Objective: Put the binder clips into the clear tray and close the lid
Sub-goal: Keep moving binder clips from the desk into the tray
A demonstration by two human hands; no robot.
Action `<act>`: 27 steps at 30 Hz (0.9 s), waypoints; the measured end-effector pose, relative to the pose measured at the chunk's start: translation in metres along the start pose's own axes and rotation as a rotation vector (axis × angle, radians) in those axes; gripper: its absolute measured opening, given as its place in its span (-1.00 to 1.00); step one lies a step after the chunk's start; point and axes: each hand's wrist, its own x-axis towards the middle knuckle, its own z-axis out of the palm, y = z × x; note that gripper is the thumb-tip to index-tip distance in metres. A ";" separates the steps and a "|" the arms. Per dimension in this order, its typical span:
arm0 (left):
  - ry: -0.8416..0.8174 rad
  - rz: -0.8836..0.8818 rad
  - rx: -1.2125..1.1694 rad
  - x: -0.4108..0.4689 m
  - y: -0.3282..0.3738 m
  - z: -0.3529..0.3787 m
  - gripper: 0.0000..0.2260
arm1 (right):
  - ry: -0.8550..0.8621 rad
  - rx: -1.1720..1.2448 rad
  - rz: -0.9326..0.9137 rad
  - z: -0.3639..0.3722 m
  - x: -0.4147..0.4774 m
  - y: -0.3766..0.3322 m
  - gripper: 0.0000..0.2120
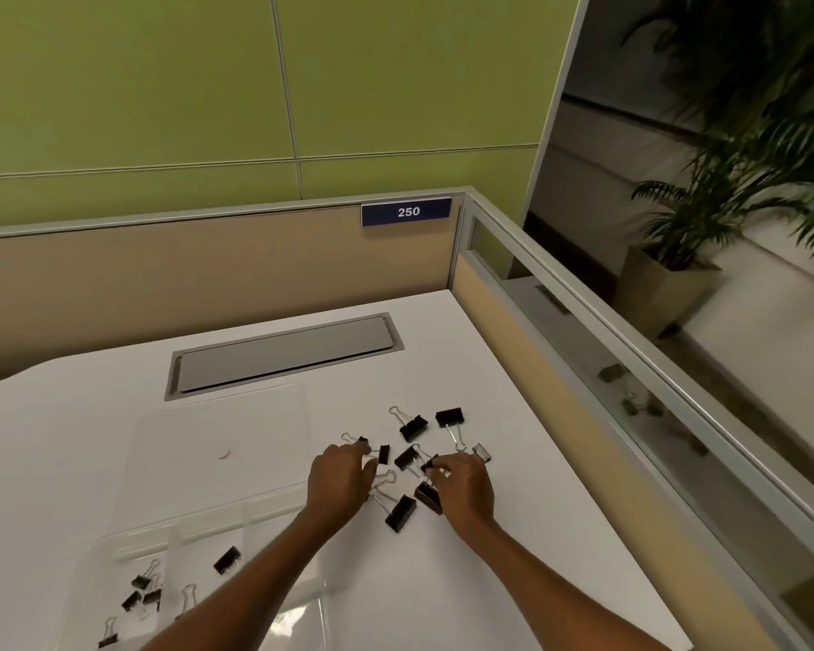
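Note:
Several black binder clips (pixel 413 427) with silver handles lie scattered on the white desk right of centre. My left hand (pixel 341 476) rests among them with its fingers curled around a small clip at the fingertips. My right hand (pixel 464 486) pinches a black clip at its fingertips, and another clip (pixel 427 496) lies under its thumb. The clear tray (pixel 114 547) sits at the lower left with several clips (pixel 227 559) inside its compartments. Its clear lid (pixel 217 439) lies open and flat behind it.
A grey cable hatch (pixel 283 354) is set into the desk behind the lid. Beige partition walls (pixel 208 270) with a glass strip close the desk at the back and right. A potted palm (pixel 668 293) stands beyond the partition.

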 end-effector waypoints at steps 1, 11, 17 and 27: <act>-0.009 0.008 -0.003 0.002 0.003 0.003 -0.79 | 0.006 -0.012 0.000 -0.004 0.004 0.006 -0.89; -0.102 0.000 0.104 0.027 0.008 0.033 -0.89 | 0.025 -0.134 0.027 -0.024 0.041 0.065 -0.66; -0.079 -0.022 0.216 0.040 -0.013 0.038 -0.68 | -0.059 -0.212 0.027 -0.026 0.062 0.082 -0.58; -0.256 0.163 0.342 0.066 -0.043 0.034 -0.46 | -0.203 -0.295 -0.162 -0.023 0.082 0.096 -0.51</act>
